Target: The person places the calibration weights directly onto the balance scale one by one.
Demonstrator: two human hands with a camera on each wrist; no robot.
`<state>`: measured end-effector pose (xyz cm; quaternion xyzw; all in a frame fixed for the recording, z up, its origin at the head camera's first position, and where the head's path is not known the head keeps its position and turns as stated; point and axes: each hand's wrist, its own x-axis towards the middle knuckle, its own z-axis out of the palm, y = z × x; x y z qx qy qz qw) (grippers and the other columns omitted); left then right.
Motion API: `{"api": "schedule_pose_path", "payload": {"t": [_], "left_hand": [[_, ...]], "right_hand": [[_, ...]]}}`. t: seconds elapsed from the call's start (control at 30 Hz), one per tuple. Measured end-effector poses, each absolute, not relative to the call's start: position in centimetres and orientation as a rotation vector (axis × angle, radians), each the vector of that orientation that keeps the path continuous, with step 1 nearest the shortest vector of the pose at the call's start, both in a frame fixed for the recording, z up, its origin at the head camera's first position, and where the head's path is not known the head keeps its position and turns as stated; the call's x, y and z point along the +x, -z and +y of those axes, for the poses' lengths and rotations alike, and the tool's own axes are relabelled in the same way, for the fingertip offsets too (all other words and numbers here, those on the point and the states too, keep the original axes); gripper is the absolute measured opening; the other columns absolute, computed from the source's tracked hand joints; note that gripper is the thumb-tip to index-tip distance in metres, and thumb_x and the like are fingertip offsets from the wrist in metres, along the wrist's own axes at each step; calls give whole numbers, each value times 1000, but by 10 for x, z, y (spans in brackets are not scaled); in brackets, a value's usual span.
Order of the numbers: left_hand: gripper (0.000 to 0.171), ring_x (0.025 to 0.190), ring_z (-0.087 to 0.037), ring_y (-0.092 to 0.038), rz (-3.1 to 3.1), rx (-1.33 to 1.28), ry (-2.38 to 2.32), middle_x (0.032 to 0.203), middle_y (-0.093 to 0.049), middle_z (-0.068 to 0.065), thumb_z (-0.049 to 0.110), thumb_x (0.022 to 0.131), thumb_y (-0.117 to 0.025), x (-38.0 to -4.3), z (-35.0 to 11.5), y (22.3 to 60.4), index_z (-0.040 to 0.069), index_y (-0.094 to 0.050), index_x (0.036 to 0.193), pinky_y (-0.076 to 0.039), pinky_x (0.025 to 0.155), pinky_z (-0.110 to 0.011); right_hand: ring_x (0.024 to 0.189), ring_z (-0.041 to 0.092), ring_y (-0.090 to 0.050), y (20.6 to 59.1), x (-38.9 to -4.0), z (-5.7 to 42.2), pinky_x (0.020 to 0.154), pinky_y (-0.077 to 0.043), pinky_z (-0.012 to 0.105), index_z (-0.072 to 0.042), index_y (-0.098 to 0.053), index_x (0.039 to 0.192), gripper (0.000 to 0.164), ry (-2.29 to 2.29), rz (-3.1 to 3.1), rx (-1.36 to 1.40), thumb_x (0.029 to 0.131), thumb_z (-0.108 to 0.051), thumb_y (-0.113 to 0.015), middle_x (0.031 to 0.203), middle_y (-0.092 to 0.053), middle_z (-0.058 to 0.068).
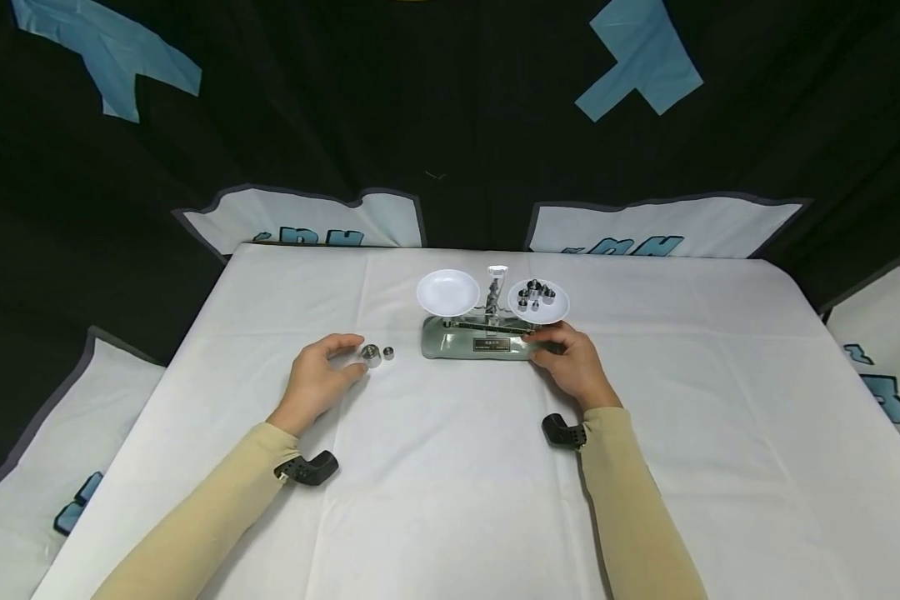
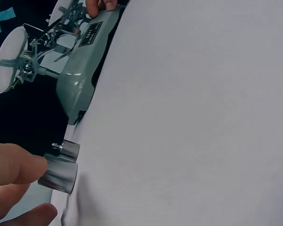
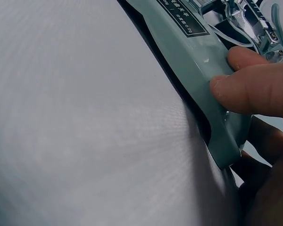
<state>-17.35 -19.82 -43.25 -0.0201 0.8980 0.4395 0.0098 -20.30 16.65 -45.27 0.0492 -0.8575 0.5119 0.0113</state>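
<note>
A green balance scale [image 1: 457,340] with two white pans stands toward the back of the table. My right hand [image 1: 567,358] grips the right end of its base, thumb on the front face and fingers over the top and around the end, as the right wrist view shows. Several metal weights [image 1: 535,293] sit together in the right pan; the left pan [image 1: 447,293] holds nothing. To the left of the scale, my left hand [image 1: 318,379] has thumb and forefinger spread at a large cylindrical weight [image 2: 60,174]. One fingertip overlaps its side in the left wrist view. Just beyond stands a smaller weight [image 2: 70,150].
A white cloth [image 1: 450,483] covers the table, whose far edge lies a short way behind the pans. Dark curtains [image 1: 450,125] with white and blue patches hang around the table. A black wrist mount [image 1: 309,469] is strapped on each sleeve.
</note>
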Motion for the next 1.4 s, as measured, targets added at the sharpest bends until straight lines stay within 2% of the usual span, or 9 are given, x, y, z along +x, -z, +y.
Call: {"api": "schedule_pose_path", "payload": {"t": [0.13, 0.3, 0.57, 0.87, 1.4], "left_hand": [[41, 137, -37, -43, 2818, -28, -1369, 129, -63, -18, 10, 83, -69, -173, -196, 435, 5, -63, 123, -27, 118, -49], [36, 143, -45, -29, 2861, 29, -1369, 119, -68, -19, 8, 82, -71, -173, -194, 438, 3, -66, 117, -13, 123, -53], [33, 142, -50, -28, 2917, 66, -1360, 116, -69, -19, 6, 80, -72, -175, -192, 442, 3, -68, 113, -2, 120, -64], [28, 144, -48, -22, 2919, 48, -1391, 108, -72, -20, 7, 79, -74, -179, -188, 445, 3, -68, 105, 2, 118, -67], [24, 145, -46, -23, 2889, 67, -1446, 101, -73, -22, 7, 78, -75, -185, -186, 449, 2, -65, 99, 6, 118, -67]], "right_hand": [[125, 33, -53, 453, -204, 166, 112, -39, 46, 0, -73, 101, 23, -1589, -2669, 163, 79, 2, -68, 121, -63, 16], [124, 33, -54, 452, -204, 166, 112, -39, 46, 0, -73, 101, 22, -1588, -2668, 157, 79, 2, -68, 120, -63, 16], [121, 32, -55, 453, -205, 166, 110, -41, 45, 1, -73, 100, 22, -1600, -2655, 141, 78, 3, -68, 118, -63, 16], [117, 33, -57, 456, -204, 166, 107, -44, 45, 2, -72, 97, 20, -1605, -2626, 168, 78, 4, -67, 115, -64, 17], [121, 33, -56, 456, -204, 165, 110, -41, 45, 2, -72, 98, 20, -1616, -2633, 145, 78, 3, -68, 116, -64, 16]]}}
